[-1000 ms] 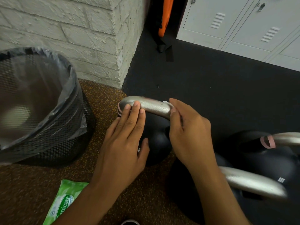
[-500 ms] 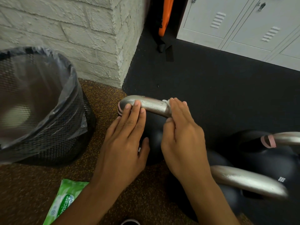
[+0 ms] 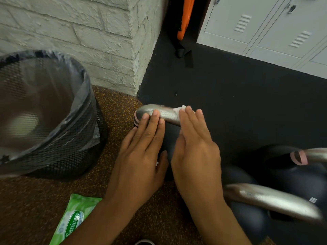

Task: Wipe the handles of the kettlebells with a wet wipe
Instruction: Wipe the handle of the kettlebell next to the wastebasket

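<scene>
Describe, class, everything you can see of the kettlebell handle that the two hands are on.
The handle is a curved bar of dull silvery metal with a slightly pitted sheen, above a black body mostly hidden by the hands. Pink bands ring its left end. The left hand rests straight fingers on it; the right hand presses a white wipe against its right part.

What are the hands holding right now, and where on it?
The right hand presses a wet wipe onto the kettlebell handle; the left hand rests straight fingers on its left end.
</scene>
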Demonstrator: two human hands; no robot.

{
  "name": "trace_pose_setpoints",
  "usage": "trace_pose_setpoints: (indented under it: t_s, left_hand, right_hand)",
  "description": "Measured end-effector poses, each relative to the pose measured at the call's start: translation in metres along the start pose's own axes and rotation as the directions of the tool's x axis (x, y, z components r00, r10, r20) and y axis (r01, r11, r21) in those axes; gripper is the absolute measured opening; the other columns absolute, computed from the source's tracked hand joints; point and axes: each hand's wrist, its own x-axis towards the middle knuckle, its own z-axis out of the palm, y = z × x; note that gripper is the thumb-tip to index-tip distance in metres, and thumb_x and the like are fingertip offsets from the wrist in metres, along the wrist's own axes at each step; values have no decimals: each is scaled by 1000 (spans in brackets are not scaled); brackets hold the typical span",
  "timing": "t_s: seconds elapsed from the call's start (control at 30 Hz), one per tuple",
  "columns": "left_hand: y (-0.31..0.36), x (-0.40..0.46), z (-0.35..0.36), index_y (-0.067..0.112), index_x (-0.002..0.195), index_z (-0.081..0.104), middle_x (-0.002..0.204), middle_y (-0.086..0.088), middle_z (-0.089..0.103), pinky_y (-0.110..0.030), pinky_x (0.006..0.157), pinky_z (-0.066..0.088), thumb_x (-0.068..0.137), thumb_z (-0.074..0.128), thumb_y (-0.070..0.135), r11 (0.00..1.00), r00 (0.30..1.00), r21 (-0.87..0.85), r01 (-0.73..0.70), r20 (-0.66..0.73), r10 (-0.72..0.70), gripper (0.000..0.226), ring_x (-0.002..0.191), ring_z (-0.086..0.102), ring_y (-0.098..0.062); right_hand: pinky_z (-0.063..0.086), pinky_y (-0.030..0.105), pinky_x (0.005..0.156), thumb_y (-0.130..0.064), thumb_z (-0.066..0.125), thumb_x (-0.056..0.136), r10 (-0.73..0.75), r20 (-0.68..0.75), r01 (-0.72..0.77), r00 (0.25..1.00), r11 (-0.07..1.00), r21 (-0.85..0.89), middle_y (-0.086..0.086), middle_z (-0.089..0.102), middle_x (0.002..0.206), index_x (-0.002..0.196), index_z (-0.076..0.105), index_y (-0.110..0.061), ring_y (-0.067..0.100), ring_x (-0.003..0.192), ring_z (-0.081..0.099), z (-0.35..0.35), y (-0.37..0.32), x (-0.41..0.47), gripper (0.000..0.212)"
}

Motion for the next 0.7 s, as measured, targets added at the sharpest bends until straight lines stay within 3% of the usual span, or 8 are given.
trace_pose_setpoints:
  t_s: [0.13, 0.23, 0.33, 0.47, 0.63, 0.7]
  left_hand:
    - [-1, 0, 0, 4, 156, 33, 167, -9, 22, -47, 122, 32, 94, 59, 24, 1000, 1000, 9, 4, 13, -4, 70, 157, 18, -22]
    - [-1, 0, -1, 4, 156, 32, 168, -9, 21, -47, 122, 32, 95, 59, 24, 1000, 1000, 3, 4, 16, -4, 70, 157, 18, -22]
    - [-1, 1, -1, 5, 156, 33, 168, -8, 21, -45, 123, 30, 94, 58, 24, 1000, 1000, -2, 4, 19, -4, 70, 157, 17, -21]
    - [0, 0, -1, 5, 156, 32, 168, -8, 21, -45, 123, 30, 95, 57, 25, 1000, 1000, -2, 3, 26, -3, 70, 157, 17, -22]
    - [-1, 0, 0, 4, 156, 33, 168, -10, 22, -47, 121, 32, 95, 59, 24, 1000, 1000, -10, 3, 17, -3, 69, 157, 18, -23]
    - [-1, 0, 0, 5, 156, 33, 168, -9, 21, -48, 121, 32, 95, 59, 25, 1000, 1000, -7, 3, 21, -3, 69, 157, 17, -23]
  right_hand:
    - [21, 8, 116, 7, 63, 92, -49, -94, 48, 994, 999, -12, 9, 57, 146, 137, 61, -4, 29, 142, 46, 4, 14, -9, 47]
    - [37, 24, 115, 1, 71, 91, -77, -126, 76, 989, 997, -17, 7, 58, 144, 136, 63, -6, 27, 141, 49, 4, 20, -9, 46]
    - [31, 17, 116, -6, 71, 93, -86, -130, 87, 988, 996, -1, 5, 58, 144, 137, 62, -8, 24, 141, 49, 6, 22, -3, 45]
    - [44, 24, 107, -4, 71, 94, -122, -197, 119, 973, 992, -28, 7, 66, 135, 129, 68, -7, 26, 133, 57, 10, 21, 7, 36]
    - [55, 39, 101, 5, 76, 86, -207, -213, 192, 955, 977, -86, 10, 66, 133, 125, 70, -4, 29, 131, 59, 10, 31, -6, 40]
    - [56, 37, 100, 5, 76, 86, -202, -237, 187, 950, 979, -85, 10, 67, 132, 124, 71, -4, 28, 129, 60, 8, 38, -8, 40]
